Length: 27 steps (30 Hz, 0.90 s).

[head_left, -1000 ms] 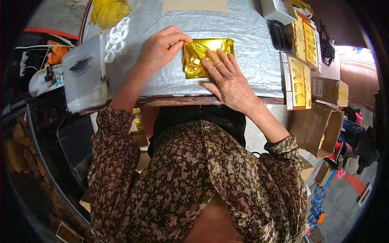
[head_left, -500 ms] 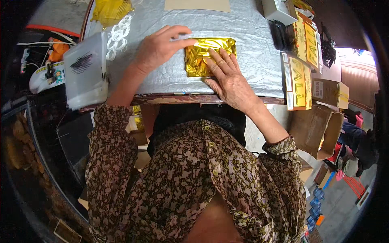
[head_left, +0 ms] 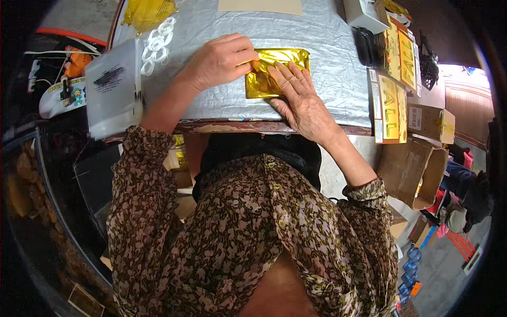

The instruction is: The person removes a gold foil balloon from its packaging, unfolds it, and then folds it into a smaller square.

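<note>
A flat, folded piece of shiny gold foil (head_left: pixel 259 87) lies near the front edge of the silver-covered table. My right hand (head_left: pixel 303 103) rests on its right part, fingers stretched out and pressing it flat, with a ring on one finger. At the foil's left edge my left hand (head_left: pixel 224 61) has its fingers curled together, and the fingertips appear to pinch the upper left side. That pinched bit is slightly blurred.
White ribbon loops (head_left: pixel 157 45) and a yellow plastic bag (head_left: pixel 150 13) lie far left. Clear plastic bags (head_left: pixel 113 90) hang over the left edge. Printed yellow packages (head_left: pixel 391 105), a black case (head_left: pixel 364 46) and a white box (head_left: pixel 364 13) line the right. Brown cardboard (head_left: pixel 261 5) lies behind.
My left hand has moved right to the foil's left edge, and its spread fingers have closed together there. The right hand stays flat on the foil.
</note>
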Tool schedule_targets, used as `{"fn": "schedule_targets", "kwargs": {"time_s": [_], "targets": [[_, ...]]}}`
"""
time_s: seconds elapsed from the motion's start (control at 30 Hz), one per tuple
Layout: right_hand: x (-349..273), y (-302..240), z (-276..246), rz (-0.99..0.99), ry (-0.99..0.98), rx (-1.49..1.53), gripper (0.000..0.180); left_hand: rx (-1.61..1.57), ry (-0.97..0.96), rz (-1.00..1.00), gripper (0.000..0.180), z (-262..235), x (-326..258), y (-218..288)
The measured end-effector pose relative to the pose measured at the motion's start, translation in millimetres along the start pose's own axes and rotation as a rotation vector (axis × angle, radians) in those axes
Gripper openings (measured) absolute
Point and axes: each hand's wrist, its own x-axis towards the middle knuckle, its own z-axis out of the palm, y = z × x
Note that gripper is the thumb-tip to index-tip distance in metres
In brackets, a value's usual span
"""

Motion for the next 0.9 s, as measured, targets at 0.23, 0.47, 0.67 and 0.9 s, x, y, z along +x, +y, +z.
{"fn": "schedule_targets", "kwargs": {"time_s": [0.23, 0.47, 0.67, 0.9], "targets": [[-1, 3, 4, -0.05, -0.039, -0.086, 0.064, -0.112, -0.03, -0.23, 0.025, 5, -7, 13], [-2, 1, 3, -0.036, -0.039, -0.078, 0.06, -0.233, -0.146, -0.485, 0.046, 0, -2, 30], [-1, 0, 3, -0.023, -0.056, -0.094, 0.059, -0.239, -0.063, -0.431, 0.054, 4, -13, 40], [-1, 1, 4, -0.034, -0.045, -0.121, 0.062, -0.358, -0.102, -0.467, 0.056, -8, -17, 20]]}}
